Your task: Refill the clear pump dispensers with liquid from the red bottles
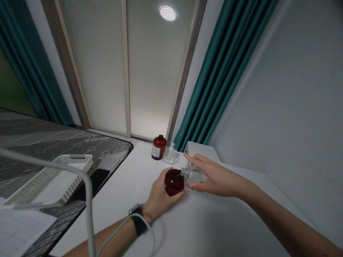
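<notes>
My left hand (pixel 159 198) is wrapped round a dark red round bottle (pixel 174 182), held tilted just above the white table (pixel 203 225). The bottle's neck meets a small clear glass bottle (pixel 194 176). My right hand (pixel 214 175) grips that clear bottle, thumb below and fingers stretched over its top. A dark watch sits on my left wrist.
A second dark red bottle with a black cap (pixel 159 147) and a clear pump bottle (pixel 170 154) stand at the table's far edge. A white plastic basket (pixel 50 175) and a black flat item (pixel 92 180) lie on the patterned mattress at left. A white cable crosses the foreground.
</notes>
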`<action>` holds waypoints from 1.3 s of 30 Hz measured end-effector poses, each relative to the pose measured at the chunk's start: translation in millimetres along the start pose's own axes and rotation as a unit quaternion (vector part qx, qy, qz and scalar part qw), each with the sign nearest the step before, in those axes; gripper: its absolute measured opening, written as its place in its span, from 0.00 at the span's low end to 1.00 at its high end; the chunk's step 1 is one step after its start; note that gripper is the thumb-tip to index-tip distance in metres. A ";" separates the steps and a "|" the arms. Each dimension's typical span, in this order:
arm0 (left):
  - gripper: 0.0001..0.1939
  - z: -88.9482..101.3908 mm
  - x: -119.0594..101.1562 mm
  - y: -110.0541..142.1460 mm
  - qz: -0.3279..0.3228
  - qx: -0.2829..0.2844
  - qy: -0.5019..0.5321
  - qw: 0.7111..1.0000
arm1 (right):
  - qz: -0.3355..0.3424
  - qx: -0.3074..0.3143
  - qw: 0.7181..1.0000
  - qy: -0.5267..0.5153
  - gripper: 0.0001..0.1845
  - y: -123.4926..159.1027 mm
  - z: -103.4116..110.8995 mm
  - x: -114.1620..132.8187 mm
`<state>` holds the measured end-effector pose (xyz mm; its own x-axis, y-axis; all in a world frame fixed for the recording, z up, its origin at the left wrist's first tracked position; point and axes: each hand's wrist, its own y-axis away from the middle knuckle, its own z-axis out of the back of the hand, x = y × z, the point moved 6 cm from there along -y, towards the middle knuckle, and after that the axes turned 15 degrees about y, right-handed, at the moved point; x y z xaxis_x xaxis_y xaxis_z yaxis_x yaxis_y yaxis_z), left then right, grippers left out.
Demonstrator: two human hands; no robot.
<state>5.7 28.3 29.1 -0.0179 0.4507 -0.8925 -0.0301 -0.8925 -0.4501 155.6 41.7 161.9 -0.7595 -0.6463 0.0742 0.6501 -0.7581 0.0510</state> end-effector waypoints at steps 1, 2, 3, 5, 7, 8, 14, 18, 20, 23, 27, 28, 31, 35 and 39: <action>0.36 0.2 0.6 0.4 0.001 -0.001 0.001 1.000 | 0.001 -0.001 1.000 0.000 0.48 -0.2 -0.2 0.0; 0.36 0.2 1.2 0.7 0.002 -0.003 0.001 1.000 | 0.001 -0.002 1.000 0.001 0.48 -0.3 -0.3 -0.1; 0.37 0.2 1.5 1.0 0.001 -0.004 0.002 1.000 | 0.002 -0.002 1.000 0.001 0.48 -0.5 -0.4 -0.1; 0.37 0.2 1.7 1.4 -0.001 -0.005 0.003 1.000 | 0.005 -0.001 1.000 0.001 0.48 -0.8 -0.2 0.6; 0.36 0.3 1.5 1.4 -0.005 -0.009 0.004 1.000 | 0.006 0.004 1.000 0.002 0.48 -1.1 0.1 1.5; 0.36 0.4 1.4 1.2 -0.007 -0.010 0.005 1.000 | 0.005 0.006 1.000 0.002 0.48 -1.3 0.3 2.0; 0.35 0.3 0.5 -0.1 -0.009 -0.011 0.009 1.000 | 0.004 0.004 1.000 0.004 0.48 -2.1 1.8 3.2; 0.35 0.6 -1.4 -0.4 -0.013 -0.015 0.011 1.000 | 0.004 0.002 1.000 0.008 0.48 -2.7 1.4 2.8; 0.35 0.4 -2.1 -0.8 -0.017 -0.015 0.012 1.000 | 0.004 0.004 1.000 0.009 0.47 -3.0 0.8 2.5; 0.35 -0.2 -1.6 -1.4 -0.018 -0.013 0.014 1.000 | 0.003 0.005 1.000 0.009 0.47 -3.4 0.3 1.6; 0.35 -0.5 0.3 -1.1 -0.012 -0.013 0.016 1.000 | -0.005 0.013 1.000 0.014 0.48 -4.0 -0.5 -0.1; 0.35 -0.4 0.4 -0.9 -0.012 -0.014 0.016 1.000 | -0.005 0.015 1.000 0.015 0.48 -4.1 -0.4 -0.1; 0.35 0.6 -0.3 -0.5 -0.014 -0.015 0.017 1.000 | -0.002 0.017 1.000 0.016 0.47 -4.9 0.3 1.1; 0.35 2.6 -1.5 -1.5 -0.017 -0.017 0.020 1.000 | 0.005 0.016 1.000 0.022 0.47 -7.2 1.7 2.8; 0.35 4.0 0.1 -2.5 -0.012 -0.017 0.022 1.000 | 0.014 0.011 1.000 0.018 0.47 -9.4 3.8 4.7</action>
<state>1.8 30.7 30.3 0.0274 0.4716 -0.8814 0.0049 -0.8818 -0.4716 146.0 46.0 165.6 -0.7406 -0.6708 0.0396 0.6716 -0.7373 0.0723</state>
